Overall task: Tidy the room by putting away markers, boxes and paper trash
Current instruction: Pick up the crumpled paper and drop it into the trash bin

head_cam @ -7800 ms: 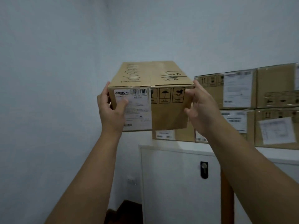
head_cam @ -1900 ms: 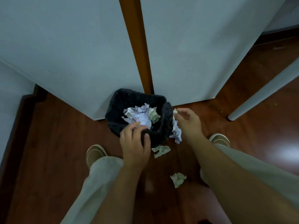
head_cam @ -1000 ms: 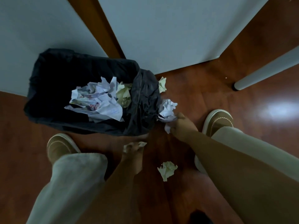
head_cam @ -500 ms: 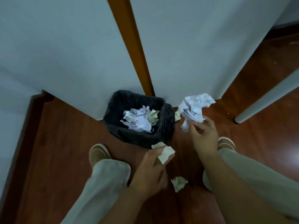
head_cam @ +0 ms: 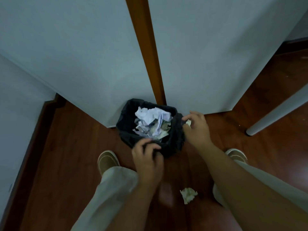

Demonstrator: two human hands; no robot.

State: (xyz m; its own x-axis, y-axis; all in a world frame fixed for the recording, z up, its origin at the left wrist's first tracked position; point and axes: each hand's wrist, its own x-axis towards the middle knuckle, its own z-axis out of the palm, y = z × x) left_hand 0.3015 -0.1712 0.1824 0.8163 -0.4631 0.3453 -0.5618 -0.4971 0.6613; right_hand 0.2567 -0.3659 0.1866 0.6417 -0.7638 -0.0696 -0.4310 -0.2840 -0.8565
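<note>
Both balls of paper that I was holding up half a second ago are gone from my grip, and the heap in the bin looks fuller and whiter on top, so I judge they went in. My left hand [head_cam: 146,157] has come down onto the near rim of the bin [head_cam: 124,129]; its fingers curl over the edge and pinch the black liner, I think to steady the bin and keep the bag from slipping while I feed it. My right hand [head_cam: 195,126] sits just past the bin's right side, thumb and forefinger closing on a small pale scrap [head_cam: 188,122]. Whether the scrap is already lifted or only touched I cannot tell, since the hand covers what lies beneath it.

Between my hands the crumpled paper [head_cam: 152,122] is heaped inside the bin, white sheets on top and greenish ones lower down. Behind my left wrist, near my right leg, one more crumpled ball [head_cam: 188,195] lies on the wooden floor [head_cam: 66,155], apart from everything and not yet collected. My shoes [head_cam: 107,160] stand on either side of the bin. Beyond my hands the bin backs against pale cabinet panels [head_cam: 83,55] split by a wooden strip [head_cam: 146,47]. No markers or boxes are visible here.
</note>
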